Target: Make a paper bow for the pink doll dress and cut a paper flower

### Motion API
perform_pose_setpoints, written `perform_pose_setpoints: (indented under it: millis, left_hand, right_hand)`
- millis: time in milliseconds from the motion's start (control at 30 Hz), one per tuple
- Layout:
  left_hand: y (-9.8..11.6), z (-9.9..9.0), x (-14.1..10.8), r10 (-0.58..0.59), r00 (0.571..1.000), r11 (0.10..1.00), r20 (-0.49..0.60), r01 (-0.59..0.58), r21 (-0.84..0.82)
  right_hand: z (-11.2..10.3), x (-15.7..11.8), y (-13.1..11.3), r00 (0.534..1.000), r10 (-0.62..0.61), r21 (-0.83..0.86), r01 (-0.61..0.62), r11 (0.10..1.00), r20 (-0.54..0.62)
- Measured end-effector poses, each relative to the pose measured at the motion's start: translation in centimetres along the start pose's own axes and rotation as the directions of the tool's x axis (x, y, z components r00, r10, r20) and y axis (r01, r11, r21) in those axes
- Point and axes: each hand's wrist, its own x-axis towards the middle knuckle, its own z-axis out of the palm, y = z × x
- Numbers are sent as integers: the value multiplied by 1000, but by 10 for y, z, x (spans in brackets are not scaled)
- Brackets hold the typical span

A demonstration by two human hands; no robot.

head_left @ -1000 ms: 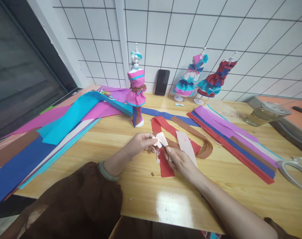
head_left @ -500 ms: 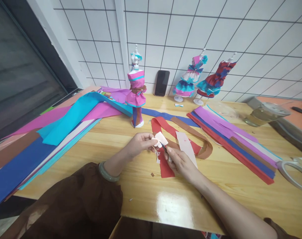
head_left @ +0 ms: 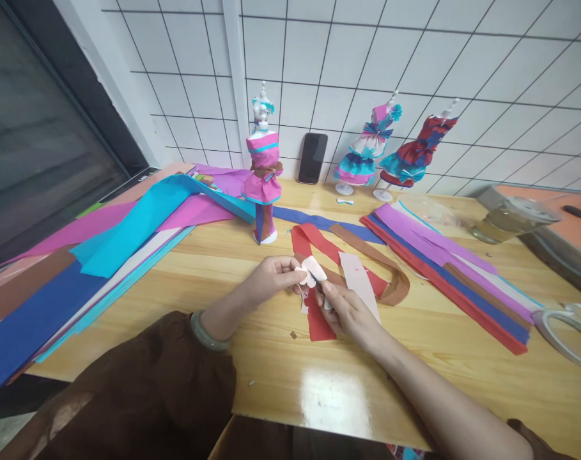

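Between thumb and fingers, my left hand (head_left: 281, 276) pinches a small pale pink paper piece (head_left: 311, 268) with rounded edges. My right hand (head_left: 340, 306) is closed on small scissors (head_left: 317, 283), whose dark blades lie at the pale piece. Under both hands is a red paper strip (head_left: 320, 322), with pale scraps (head_left: 304, 301) near its left edge. A wider pale strip (head_left: 360, 281) lies just right of the scissors.
A small mannequin in a pink dress (head_left: 264, 169) stands behind my hands; two more (head_left: 362, 156) (head_left: 419, 153) are at the back right. A phone (head_left: 312, 158) leans on the wall. Coloured strips (head_left: 122, 239) lie left, others (head_left: 453, 275) right, near a cup (head_left: 508, 220).
The pale piece has turned slightly between my fingers, and the scissors have shifted a little against it. Both hands keep nearly the same place.
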Motion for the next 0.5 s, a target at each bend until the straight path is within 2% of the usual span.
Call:
perform_pose_setpoints:
  millis: [200,500]
  left_hand:
    - [1,0,0,-16,1000,999,21,15,35]
    - [0,-2,0,-29,1000,997,-10,30,74]
  right_hand:
    - [0,-1,-1,1000,-11,-28,11,1000,1]
    - [-1,0,-2,1000,-10,-24,10,1000,29]
